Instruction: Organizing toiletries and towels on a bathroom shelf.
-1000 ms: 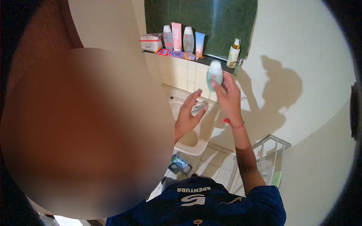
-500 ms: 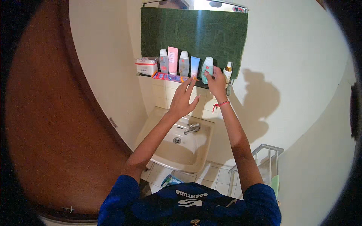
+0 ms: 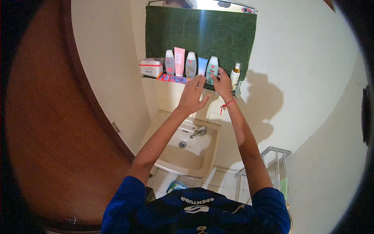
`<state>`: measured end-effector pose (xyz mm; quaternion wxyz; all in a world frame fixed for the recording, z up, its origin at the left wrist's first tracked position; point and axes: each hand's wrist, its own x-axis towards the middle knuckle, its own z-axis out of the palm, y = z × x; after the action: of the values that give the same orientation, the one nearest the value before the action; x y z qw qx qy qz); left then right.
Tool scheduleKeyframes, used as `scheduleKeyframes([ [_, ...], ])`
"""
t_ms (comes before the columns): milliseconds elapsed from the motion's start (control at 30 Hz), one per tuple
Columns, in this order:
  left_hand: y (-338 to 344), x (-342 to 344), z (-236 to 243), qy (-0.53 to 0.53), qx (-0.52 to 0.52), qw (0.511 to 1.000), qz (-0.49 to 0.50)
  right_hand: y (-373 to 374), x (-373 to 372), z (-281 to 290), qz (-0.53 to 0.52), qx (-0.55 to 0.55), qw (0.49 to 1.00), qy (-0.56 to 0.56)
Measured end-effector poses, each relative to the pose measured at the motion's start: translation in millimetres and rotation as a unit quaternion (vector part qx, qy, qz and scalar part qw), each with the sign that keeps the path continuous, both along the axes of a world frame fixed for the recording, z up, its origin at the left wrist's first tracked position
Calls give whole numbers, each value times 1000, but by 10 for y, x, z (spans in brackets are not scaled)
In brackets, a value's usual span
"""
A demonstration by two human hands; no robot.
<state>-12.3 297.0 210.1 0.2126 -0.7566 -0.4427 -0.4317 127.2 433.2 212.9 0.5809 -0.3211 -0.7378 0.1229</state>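
My right hand [image 3: 223, 86] is wrapped round the side of a mint-green bottle [image 3: 212, 70] with a white cap, upright on the shelf [image 3: 209, 87]. My left hand [image 3: 191, 96] has its fingers stretched toward the shelf's front edge, below a blue-and-white tube [image 3: 202, 65]; its thumb stands apart and it holds nothing. Left of that tube are a clear bottle [image 3: 191, 66] with a white cap, a pink tube [image 3: 179, 61] and another clear bottle [image 3: 170, 63]. Flat along the front lies a colourful packet [image 3: 170, 78], its right end hidden by my left fingers.
At the shelf's left end sits a white pack with a red stripe [image 3: 151, 68]; a white bottle with a gold collar [image 3: 235, 78] stands at the right. A green towel [image 3: 198, 35] hangs behind. Below are a sink [image 3: 167, 160] and faucet [image 3: 198, 132]. A metal rack [image 3: 278, 151] stands lower right.
The mint-green bottle has shifted a little left in my right hand, closer to the blue-and-white tube. My left hand has moved slightly, its fingers still stretched out.
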Motion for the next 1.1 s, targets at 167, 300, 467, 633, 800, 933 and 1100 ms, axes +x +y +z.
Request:
scheduleKeyframes([
  [167,248,-1,47,70,16,993,91,72,3,-23,-2,-17,1000,-13],
  [300,332,-27,13,109,5,985,136,65,-32,-93,34,-5,999,41],
  [467,344,44,21,117,-21,983,139,118,6,-160,27,17,999,34],
  [633,356,57,50,115,-29,985,127,74,13,-144,36,0,999,41],
  [800,212,21,92,123,27,980,152,-406,39,5,-40,63,997,0],
  [933,-14,32,91,104,31,981,159,-751,156,-37,-64,164,983,56],
  [1100,-916,36,-425,-131,-3,986,104,-1524,718,-573,112,24,993,32],
])
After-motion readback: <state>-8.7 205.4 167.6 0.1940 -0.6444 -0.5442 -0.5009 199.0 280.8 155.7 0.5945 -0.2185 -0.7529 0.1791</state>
